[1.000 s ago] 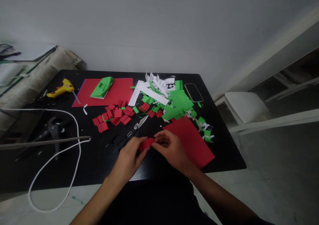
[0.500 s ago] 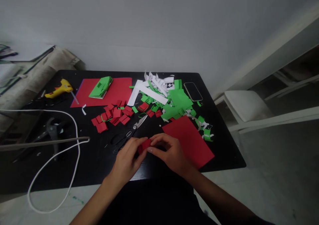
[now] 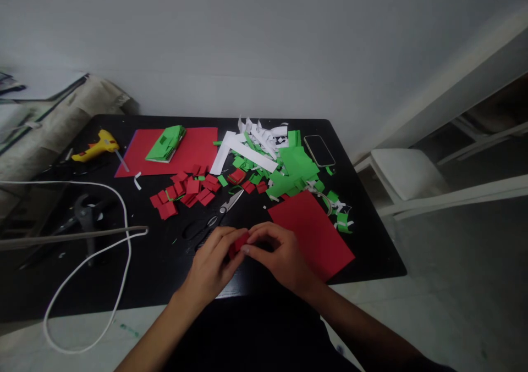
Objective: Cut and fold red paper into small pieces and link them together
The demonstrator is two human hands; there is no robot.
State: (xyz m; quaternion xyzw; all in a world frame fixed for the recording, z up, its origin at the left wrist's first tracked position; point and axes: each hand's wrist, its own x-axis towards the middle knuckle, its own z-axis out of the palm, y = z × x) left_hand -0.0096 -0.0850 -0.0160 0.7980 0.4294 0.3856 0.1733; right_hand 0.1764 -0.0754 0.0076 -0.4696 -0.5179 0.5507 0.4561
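Red paper piece (image 3: 239, 243) pinched between fingertips of left hand (image 3: 212, 265) and right hand (image 3: 278, 256); scissors (image 3: 214, 221) just beyond fingers, red sheet (image 3: 317, 234) beside right hand.

Black worktop (image 3: 165, 267) is a right mess: red sheet (image 3: 311, 232) front right, bigger red sheet (image 3: 198, 146) back left, little red squares (image 3: 185, 190), scissors (image 3: 220, 215), green and white scraps (image 3: 276, 160), phone (image 3: 319, 151), yellow glue gun (image 3: 97, 146) and a white cable (image 3: 82, 183).
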